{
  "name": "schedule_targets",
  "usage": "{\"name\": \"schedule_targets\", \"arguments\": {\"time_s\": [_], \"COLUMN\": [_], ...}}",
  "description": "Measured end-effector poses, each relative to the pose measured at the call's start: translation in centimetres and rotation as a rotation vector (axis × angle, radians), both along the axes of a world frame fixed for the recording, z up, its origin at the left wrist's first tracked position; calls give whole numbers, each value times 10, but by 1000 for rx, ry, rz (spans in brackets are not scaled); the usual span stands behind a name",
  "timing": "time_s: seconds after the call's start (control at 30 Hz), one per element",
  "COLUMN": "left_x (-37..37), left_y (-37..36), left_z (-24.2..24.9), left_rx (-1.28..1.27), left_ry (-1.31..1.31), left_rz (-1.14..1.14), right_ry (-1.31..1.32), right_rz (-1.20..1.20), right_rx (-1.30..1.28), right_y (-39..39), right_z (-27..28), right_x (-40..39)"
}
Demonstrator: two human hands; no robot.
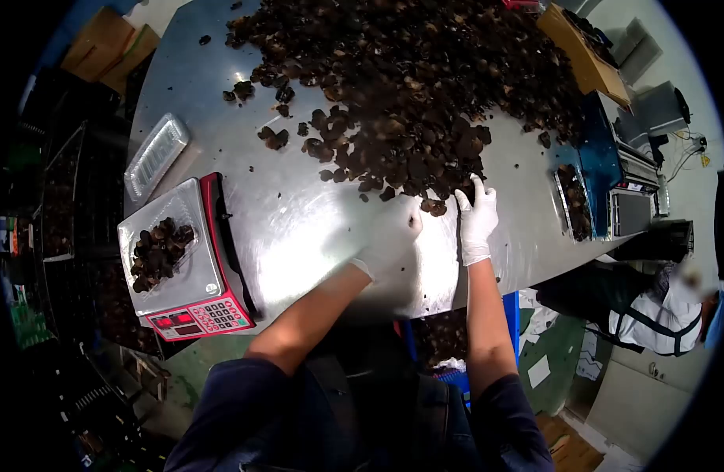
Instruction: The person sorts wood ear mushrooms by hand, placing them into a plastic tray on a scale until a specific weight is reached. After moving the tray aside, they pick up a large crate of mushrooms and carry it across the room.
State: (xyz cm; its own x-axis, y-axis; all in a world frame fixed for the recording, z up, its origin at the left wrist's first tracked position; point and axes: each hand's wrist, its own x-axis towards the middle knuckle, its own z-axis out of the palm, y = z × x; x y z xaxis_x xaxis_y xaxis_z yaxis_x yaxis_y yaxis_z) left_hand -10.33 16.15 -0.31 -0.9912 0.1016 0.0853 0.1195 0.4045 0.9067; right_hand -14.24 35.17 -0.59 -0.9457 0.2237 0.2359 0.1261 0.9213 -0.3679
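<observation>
A large heap of dark brown mushrooms (409,102) is spread over the steel table (287,228). Glare washes out my white-gloved left hand (392,237), just below the heap's near edge. Its fingers look curled in, with a small dark spot between them; I cannot tell what they hold. To its right, my gloved right hand (478,224) is open, with thumb and forefinger apart and fingertips right at the edge of the heap. A few loose mushrooms (434,207) lie between the two hands.
At left, a red-and-silver digital scale (207,315) bears a clear tray of mushrooms (161,253). Another clear plastic tray (156,157) lies behind it. A filled tray (573,203) stands at the right edge beside a blue machine (600,157). Below the table is a blue crate (511,311).
</observation>
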Motion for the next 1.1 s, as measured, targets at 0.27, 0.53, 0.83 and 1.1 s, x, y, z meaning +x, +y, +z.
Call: {"name": "schedule_targets", "arguments": {"time_s": [0.27, 0.53, 0.83, 1.1], "left_x": [-58, -68, 25, 154], "left_y": [-34, -38, -149, -362], "left_z": [40, 17, 105, 134], "left_rx": [-431, -384, -27, -180], "left_ry": [197, 240, 148, 321], "left_rz": [128, 211, 431, 1136], "right_ry": [185, -225, -128, -211], "right_rz": [25, 171, 192, 692], "right_rx": [-440, -90, -247, -780], "right_y": [-8, -82, -81, -229], "right_z": [20, 54, 28, 76], "right_x": [8, -25, -25, 3]}}
